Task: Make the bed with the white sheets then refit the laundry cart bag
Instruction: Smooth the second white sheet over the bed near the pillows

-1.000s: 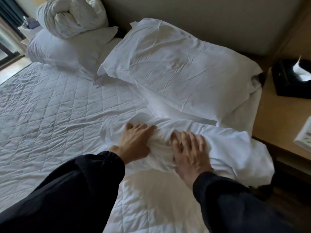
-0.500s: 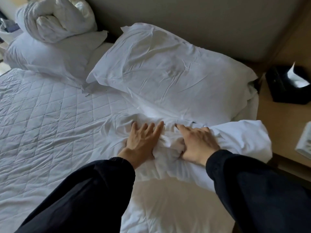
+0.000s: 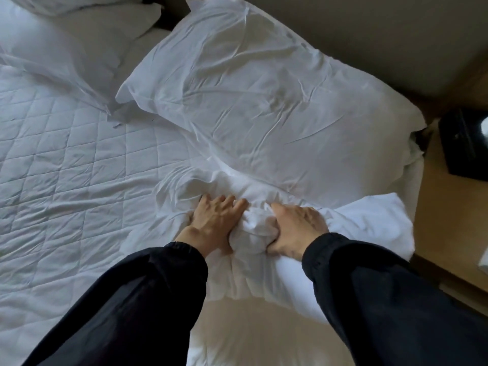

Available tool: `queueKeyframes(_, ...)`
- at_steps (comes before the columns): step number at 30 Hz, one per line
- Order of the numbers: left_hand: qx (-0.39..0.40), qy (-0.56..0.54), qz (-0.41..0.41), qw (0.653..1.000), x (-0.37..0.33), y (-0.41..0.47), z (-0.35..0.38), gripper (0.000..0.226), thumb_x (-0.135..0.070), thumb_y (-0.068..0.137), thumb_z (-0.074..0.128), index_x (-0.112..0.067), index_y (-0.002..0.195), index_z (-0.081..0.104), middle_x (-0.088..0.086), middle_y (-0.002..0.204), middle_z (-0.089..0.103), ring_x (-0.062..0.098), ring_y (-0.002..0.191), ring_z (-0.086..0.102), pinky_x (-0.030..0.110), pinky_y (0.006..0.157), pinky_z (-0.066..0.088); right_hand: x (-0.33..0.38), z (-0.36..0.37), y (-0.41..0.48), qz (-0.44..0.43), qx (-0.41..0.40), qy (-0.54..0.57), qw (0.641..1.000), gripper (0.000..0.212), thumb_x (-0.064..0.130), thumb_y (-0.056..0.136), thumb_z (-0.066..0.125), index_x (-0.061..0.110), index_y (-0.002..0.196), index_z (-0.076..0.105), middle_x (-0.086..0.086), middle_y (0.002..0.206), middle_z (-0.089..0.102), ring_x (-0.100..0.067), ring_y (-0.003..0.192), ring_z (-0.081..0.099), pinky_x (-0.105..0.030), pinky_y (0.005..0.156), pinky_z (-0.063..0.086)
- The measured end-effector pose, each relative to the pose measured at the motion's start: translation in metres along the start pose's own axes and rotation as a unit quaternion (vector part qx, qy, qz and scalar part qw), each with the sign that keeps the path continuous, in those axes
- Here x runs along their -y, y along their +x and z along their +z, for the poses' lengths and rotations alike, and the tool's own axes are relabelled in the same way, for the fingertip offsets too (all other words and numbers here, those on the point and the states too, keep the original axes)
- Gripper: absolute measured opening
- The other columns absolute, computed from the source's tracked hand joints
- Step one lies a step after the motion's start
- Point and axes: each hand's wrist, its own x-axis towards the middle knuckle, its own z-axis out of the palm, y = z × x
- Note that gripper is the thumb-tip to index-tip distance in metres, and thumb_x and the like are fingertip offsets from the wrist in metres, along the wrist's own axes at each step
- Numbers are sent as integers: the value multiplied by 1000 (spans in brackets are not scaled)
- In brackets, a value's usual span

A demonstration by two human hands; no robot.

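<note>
A white sheet (image 3: pixel 369 223) lies bunched near the right edge of the bed, just below a large white pillow (image 3: pixel 264 101). My left hand (image 3: pixel 214 220) presses on the sheet with fingers fairly straight, and its thumb is hidden by the fabric. My right hand (image 3: pixel 295 228) grips the wad of sheet (image 3: pixel 250 231) squeezed up between the two hands, fingers curled and thumb tucked under it. The quilted mattress pad (image 3: pixel 66 180) is bare to the left. No laundry cart is in view.
A second pillow (image 3: pixel 66 48) lies at the far left by the headboard. A wooden nightstand (image 3: pixel 443 220) stands to the right of the bed with a black tissue box (image 3: pixel 464 141) on it. The padded headboard (image 3: pixel 369 35) runs along the back.
Both hands have drawn closer together and pushed the sheet into a tighter wad between them. The view has moved closer and shifted right, cutting off the rolled duvet at top left.
</note>
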Motion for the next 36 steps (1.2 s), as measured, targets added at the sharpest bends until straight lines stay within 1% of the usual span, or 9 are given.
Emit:
queueKeyframes(11,48,5,-36,998,-5,6,-2,87,-40,61,78,-27,131,28,-3,123,45,22,113,48,39,87,34,2,1,10,1,53,22,998,76,46,63,69,29,128,34,-1,119,48,-25,115,47,-39,91,34)
queueKeyframes(15,42,-1,-51,998,-13,-9,-7,82,-41,65,73,-27,132,27,-3,122,45,23,113,47,41,89,34,4,-2,-1,-15,53,9,998,80,46,65,68,28,132,29,-4,123,45,-28,117,45,-40,91,34)
queueKeyframes(22,18,4,-75,997,-37,-56,-18,75,-43,66,71,-28,128,32,-2,116,48,24,107,51,39,82,34,6,-2,-43,-60,46,-19,997,83,49,69,66,27,137,24,-6,118,48,-28,110,49,-39,89,35)
queueKeyframes(24,14,-5,-73,997,-48,-80,-19,78,-43,57,77,-28,121,35,-1,107,52,25,96,56,37,75,37,7,-2,-64,-83,45,-29,995,82,51,69,66,25,136,26,-7,116,50,-28,108,50,-39,89,35)
queueKeyframes(26,4,-23,-77,997,-59,-110,-19,81,-45,40,81,-26,107,39,-1,87,57,24,74,60,34,60,41,13,0,-89,-111,50,-50,991,82,48,69,69,23,135,27,-7,115,51,-29,108,51,-39,90,36)
queueKeyframes(28,-13,-39,-87,995,-68,-138,-14,83,-44,30,82,-26,100,41,-2,77,57,24,62,60,32,50,43,22,4,-112,-141,56,-75,986,85,47,68,73,23,134,26,-8,115,52,-29,107,53,-39,92,37)
queueKeyframes(31,4,-61,-121,991,-80,-176,-13,82,-43,35,83,-27,104,41,-1,81,59,26,66,63,34,52,47,36,0,-137,-184,51,-92,977,80,43,68,74,24,130,29,-7,112,54,-28,104,55,-39,91,38)
queueKeyframes(34,21,-87,-161,983,-91,-218,-24,68,-40,58,76,-25,114,42,2,97,60,30,86,63,37,65,46,51,-14,-159,-233,52,-79,968,71,43,65,73,27,124,36,-4,108,58,-29,97,59,-37,84,41)
queueKeyframes(36,34,-114,-192,974,-98,-257,-29,67,-40,62,75,-23,116,40,3,102,58,30,93,62,36,67,41,69,-21,-179,-272,60,-68,958,68,44,62,70,29,119,38,-3,103,61,-29,90,61,-36,77,41)
